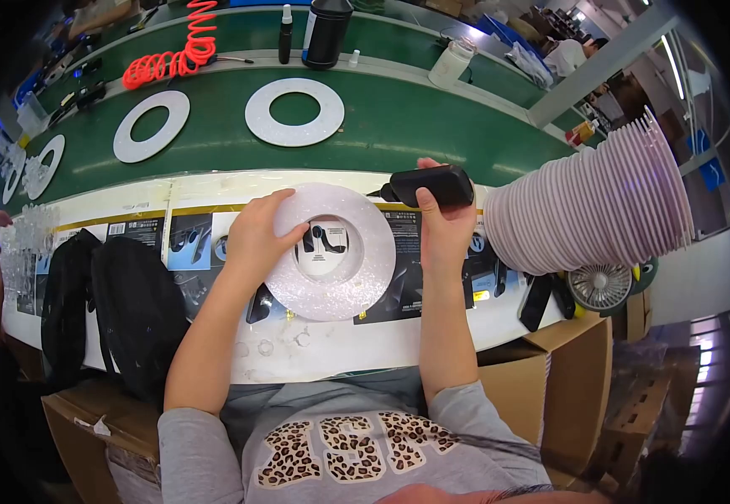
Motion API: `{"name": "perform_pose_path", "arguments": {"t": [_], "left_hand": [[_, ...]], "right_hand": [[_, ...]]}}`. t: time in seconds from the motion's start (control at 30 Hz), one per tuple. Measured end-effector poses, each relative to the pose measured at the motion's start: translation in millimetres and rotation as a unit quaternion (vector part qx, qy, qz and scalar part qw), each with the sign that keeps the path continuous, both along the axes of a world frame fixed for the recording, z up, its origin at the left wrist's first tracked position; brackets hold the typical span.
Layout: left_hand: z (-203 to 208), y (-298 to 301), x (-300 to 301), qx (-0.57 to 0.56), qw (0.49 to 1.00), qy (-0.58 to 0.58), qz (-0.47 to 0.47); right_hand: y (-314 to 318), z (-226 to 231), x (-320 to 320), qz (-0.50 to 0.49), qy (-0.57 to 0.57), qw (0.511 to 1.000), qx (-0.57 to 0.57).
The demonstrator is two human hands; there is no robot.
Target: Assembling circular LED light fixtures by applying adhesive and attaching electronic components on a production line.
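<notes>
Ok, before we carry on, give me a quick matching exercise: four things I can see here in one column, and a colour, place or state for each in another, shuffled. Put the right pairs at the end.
Things
1. Bottle with the thin tip
2. Coiled hose
3. Tall stack of discs
4. Ring nearest the person

Places, colours, states
A. Pale, to the right of the right hand
B. Touched by the left hand
C. Held in the right hand
D. Bright red-orange, at the far side of the bench

Pairs: 1-C, 2-D, 3-A, 4-B
</notes>
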State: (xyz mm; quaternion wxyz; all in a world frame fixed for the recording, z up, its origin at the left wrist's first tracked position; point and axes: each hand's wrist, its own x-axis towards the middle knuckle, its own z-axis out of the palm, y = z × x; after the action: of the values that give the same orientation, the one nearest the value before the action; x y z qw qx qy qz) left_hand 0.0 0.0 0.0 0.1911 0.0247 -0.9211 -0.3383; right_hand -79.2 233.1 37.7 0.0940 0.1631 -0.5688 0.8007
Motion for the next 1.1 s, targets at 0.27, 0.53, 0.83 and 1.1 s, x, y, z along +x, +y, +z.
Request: {"name": "perform_pose_path", "arguments": {"t": [0.27, 0.53, 0.83, 1.1], "left_hand": [[1.3, -0.2, 1.8, 0.014, 1.000, -0.003, 0.000], [2.1, -0.1, 1.1, 0.010, 1.000, -0.006, 0.000], [1.3, 0.3, 0.5, 0.001, 1.000, 0.000, -0.001], [3.7, 0.7, 1.1, 0.000, 1.000, -0.010, 0.002]], "right_hand": [[-13.9, -2.3, 1.8, -0.004, -0.006, 1.000, -0.002], [-14.8, -8.0, -0.1, 0.005, -0.030, 1.000, 0.004], [-15.6, -11.0, -0.9, 0.007, -0.031, 0.999, 0.004], [-16.1, -11.6, -1.5, 0.011, -0.026, 1.000, 0.003]]}}
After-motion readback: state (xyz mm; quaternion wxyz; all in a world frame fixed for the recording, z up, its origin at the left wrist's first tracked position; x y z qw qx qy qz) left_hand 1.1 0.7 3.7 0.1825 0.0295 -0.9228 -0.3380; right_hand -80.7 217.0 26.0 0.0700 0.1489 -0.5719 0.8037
